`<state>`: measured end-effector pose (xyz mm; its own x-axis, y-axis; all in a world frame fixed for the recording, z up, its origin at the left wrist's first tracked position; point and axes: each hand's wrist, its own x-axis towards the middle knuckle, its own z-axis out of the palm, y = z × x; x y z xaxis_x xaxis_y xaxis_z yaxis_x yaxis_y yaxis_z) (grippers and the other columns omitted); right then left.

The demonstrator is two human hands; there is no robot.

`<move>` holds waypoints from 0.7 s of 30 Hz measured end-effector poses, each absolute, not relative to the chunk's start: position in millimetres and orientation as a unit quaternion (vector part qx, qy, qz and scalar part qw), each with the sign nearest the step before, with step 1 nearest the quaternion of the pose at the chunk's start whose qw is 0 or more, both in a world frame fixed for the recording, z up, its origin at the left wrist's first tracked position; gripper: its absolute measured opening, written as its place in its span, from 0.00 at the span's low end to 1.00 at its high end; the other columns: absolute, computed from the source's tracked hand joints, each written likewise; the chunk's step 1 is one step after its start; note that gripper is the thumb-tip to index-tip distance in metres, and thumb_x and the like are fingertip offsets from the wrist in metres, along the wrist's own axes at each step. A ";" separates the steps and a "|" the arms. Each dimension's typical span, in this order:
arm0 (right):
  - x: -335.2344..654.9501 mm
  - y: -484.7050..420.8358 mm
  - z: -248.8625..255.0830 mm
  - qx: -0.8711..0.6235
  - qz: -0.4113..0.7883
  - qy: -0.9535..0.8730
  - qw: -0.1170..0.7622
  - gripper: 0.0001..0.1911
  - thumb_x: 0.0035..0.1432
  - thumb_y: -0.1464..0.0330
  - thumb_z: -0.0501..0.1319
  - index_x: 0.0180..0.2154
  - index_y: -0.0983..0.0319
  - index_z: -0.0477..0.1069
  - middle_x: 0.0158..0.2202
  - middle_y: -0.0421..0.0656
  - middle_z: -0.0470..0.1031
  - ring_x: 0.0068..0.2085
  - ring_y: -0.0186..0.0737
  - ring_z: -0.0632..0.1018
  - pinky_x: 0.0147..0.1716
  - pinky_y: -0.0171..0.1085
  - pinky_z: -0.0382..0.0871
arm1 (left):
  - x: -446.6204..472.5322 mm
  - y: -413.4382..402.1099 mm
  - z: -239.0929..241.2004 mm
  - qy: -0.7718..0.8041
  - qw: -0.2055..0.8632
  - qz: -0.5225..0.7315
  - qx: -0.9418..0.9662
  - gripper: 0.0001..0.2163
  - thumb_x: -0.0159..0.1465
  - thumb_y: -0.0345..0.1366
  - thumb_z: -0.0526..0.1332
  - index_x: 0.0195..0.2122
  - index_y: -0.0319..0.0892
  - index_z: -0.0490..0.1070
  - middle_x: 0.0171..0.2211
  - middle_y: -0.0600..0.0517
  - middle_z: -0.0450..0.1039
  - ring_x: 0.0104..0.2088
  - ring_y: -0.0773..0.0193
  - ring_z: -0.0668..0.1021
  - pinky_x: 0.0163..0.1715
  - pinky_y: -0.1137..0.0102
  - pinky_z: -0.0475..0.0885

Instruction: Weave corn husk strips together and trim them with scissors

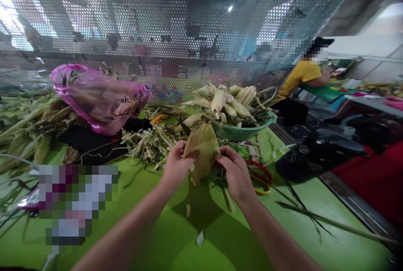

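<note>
Both my hands hold one yellow-green corn husk leaf (203, 145) above the green table (195, 237). My left hand (176, 166) pinches its left edge with closed fingers. My right hand (234, 172) grips its right edge, fingers curled round it. Just behind the leaf stands a green basket (248, 130) heaped with pale husked corn pieces (226, 101). Small husk scraps (199, 238) lie on the table below my hands.
A pink plastic bag (100, 98) lies at the back left beside piles of green husks (28, 124). Cut stalk bits (147, 143) sit left of the basket. Red and yellow rings (262, 178) lie right of my hands. A person in yellow (300, 77) sits far right behind a perforated metal screen (176, 31).
</note>
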<state>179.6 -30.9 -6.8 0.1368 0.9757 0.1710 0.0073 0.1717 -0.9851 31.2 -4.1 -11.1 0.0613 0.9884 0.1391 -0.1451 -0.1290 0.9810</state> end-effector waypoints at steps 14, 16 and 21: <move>172.0 -30.4 -9.8 -0.458 0.444 -0.477 0.604 0.09 0.54 0.62 0.62 0.30 0.60 0.66 0.25 0.36 0.63 0.27 0.33 0.65 0.27 0.32 0.60 | 36.0 -5.6 -20.1 0.422 0.612 0.500 0.445 0.12 0.44 0.25 0.60 0.31 0.40 0.73 0.26 0.54 0.74 0.27 0.66 0.74 0.30 0.73 0.69; 167.5 -32.6 -11.9 -0.488 0.423 -0.516 0.562 0.13 0.52 0.60 0.64 0.32 0.60 0.65 0.26 0.37 0.64 0.28 0.34 0.66 0.27 0.33 0.61 | 35.4 -4.8 -17.6 0.432 0.593 0.519 0.438 0.12 0.43 0.24 0.59 0.30 0.40 0.72 0.25 0.54 0.74 0.26 0.67 0.73 0.29 0.74 0.68; 165.4 -34.0 -15.9 -0.545 0.349 -0.597 0.474 0.11 0.50 0.63 0.65 0.29 0.61 0.65 0.26 0.39 0.68 0.28 0.36 0.68 0.26 0.34 0.62 | 30.8 -1.6 -16.3 0.454 0.553 0.530 0.455 0.09 0.44 0.25 0.59 0.28 0.39 0.72 0.23 0.54 0.72 0.24 0.68 0.72 0.26 0.75 0.66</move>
<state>165.4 -34.0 -15.9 0.0437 0.9815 0.1865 0.3201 0.1631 -0.9332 30.8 -1.6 -16.3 0.0259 0.9995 -0.0191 -0.1723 0.0233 0.9848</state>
